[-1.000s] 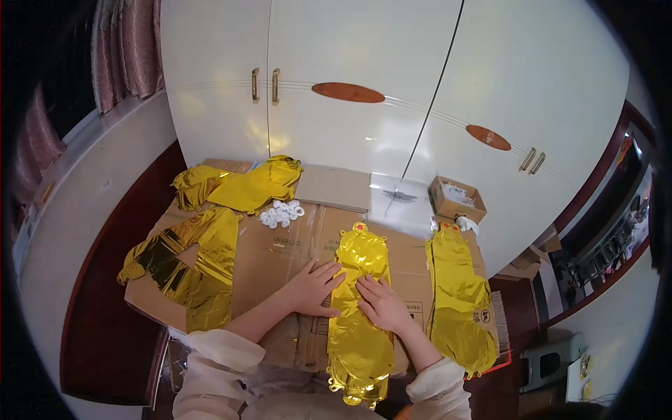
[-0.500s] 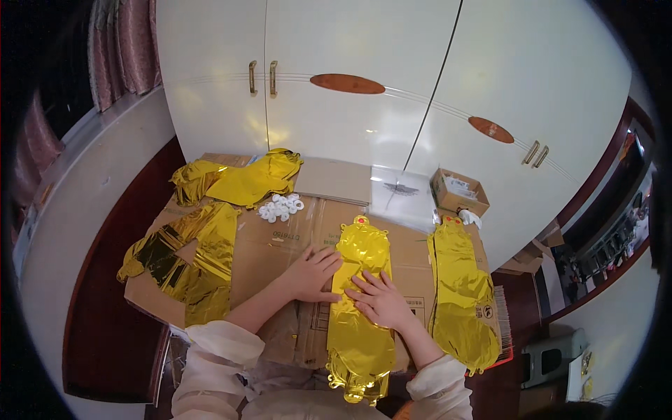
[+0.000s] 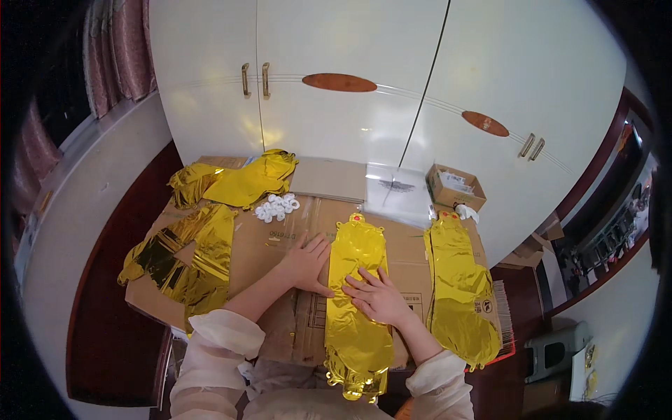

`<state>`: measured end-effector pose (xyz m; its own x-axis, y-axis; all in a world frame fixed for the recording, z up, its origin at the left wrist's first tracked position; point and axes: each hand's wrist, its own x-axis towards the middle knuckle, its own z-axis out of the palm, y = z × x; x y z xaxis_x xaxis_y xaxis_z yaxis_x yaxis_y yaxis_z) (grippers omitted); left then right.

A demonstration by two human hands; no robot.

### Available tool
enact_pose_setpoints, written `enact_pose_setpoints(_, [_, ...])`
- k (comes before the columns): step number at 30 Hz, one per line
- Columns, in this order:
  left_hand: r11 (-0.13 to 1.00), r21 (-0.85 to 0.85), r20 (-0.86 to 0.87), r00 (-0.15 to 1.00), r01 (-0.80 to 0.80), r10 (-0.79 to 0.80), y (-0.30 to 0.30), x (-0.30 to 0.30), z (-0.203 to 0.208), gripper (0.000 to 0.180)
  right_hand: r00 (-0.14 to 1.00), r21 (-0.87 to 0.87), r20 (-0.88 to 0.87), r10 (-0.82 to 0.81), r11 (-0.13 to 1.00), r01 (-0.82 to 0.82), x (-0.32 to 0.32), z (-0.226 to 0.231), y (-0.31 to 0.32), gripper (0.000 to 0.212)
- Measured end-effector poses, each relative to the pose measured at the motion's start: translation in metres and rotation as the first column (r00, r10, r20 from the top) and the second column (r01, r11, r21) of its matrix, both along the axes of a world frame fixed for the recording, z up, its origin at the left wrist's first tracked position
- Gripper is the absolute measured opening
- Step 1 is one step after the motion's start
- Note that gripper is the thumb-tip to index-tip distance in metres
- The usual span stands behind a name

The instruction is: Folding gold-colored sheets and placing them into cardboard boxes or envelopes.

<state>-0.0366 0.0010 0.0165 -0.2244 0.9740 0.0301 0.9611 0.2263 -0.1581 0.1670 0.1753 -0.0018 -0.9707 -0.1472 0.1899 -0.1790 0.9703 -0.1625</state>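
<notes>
A long gold foil balloon [image 3: 357, 248], folded flat, lies lengthwise in front of me, with a small red spot at its far end and small tabs along its near end. My right hand [image 3: 378, 297] rests on its middle with fingers spread. My left hand [image 3: 308, 262] lies beside the balloon's left edge, fingers stretched out over the cardboard [image 3: 269, 245]; its thumb reaches the foil's edge. Neither hand grips anything. To the right lies a stack of similar gold foil balloons [image 3: 458, 287].
More gold foil pieces [image 3: 245, 180] and a creased foil sheet [image 3: 210, 245] lie at left. White rings [image 3: 277, 207] are heaped near them. Behind are a flat cardboard sheet [image 3: 329, 180], a clear plastic sheet [image 3: 399, 192] and a small open box [image 3: 456, 187], before white cabinet doors [image 3: 336, 42].
My left hand has shifted slightly away from me and to the left, its fingers coming off the foil. My right hand stays on the balloon. The view has shifted slightly.
</notes>
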Motion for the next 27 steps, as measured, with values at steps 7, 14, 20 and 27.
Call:
enact_pose_setpoints(7, [0.966,0.094,0.141,0.957,0.242,-0.253,-0.001,0.016,-0.011,0.1,1.0,0.019,0.001,-0.008,1.0,0.008,0.0,-0.002,0.001,0.04])
enact_pose_setpoints(14, [0.988,-0.022,0.161,0.976,0.153,-0.148,-0.007,0.021,-0.006,0.102,1.0,0.001,-0.025,0.001,1.0,-0.001,0.0,-0.004,0.0,0.04])
enact_pose_setpoints(20, [0.989,-0.046,0.172,0.976,0.141,-0.131,-0.006,0.016,-0.006,0.102,1.0,0.012,-0.011,0.002,1.0,-0.002,0.0,0.002,-0.001,0.04])
enact_pose_setpoints(27, [0.996,-0.032,0.237,0.969,0.082,-0.072,0.01,-0.014,-0.013,0.104,1.0,0.022,-0.025,0.0,1.0,0.001,0.001,0.0,0.0,0.04])
